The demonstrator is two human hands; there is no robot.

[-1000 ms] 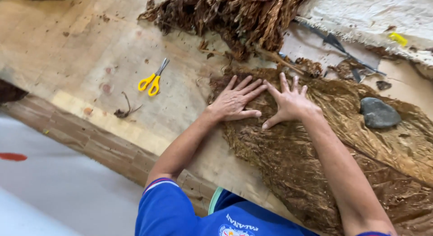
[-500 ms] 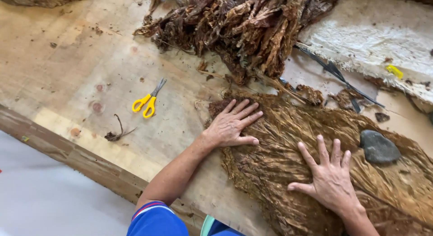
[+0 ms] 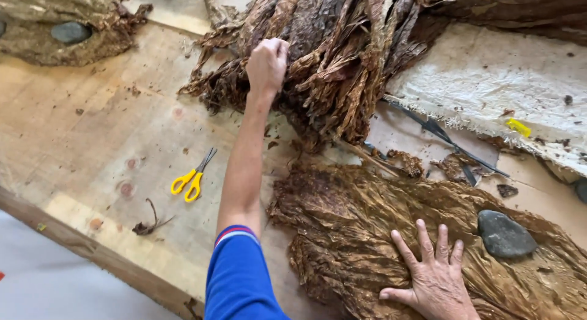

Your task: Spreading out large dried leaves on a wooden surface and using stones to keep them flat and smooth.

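The person's left hand (image 3: 267,64) is clenched into a grasping grip on a dried leaf in the big heap of brown leaves (image 3: 342,57) at the far edge of the wooden counter (image 3: 92,143); whether the leaf has come free of the heap cannot be told. The right hand (image 3: 433,280) is released, lying flat with fingers spread on the stack of flattened leaves (image 3: 367,234) at the near edge, pressing it down.

As a judgement, the work looks part done: several leaves already lie smoothed in the near stack, weighted by a smooth grey stone (image 3: 504,234) at its right end, while the far heap is large and untouched for the most part; a second flattened pile with its own grey stone (image 3: 71,31) sits at the far left corner.

The heaped leaves are crumpled, curled and dark brown, brittle in look; the flattened ones are golden-brown, thin and wrinkled like paper. Yellow-handled scissors (image 3: 192,178) lie on bare planks toward the left; a dry stem scrap (image 3: 151,222) lies nearer the front edge; a coarse white cloth (image 3: 495,94) with frayed border covers the far right.
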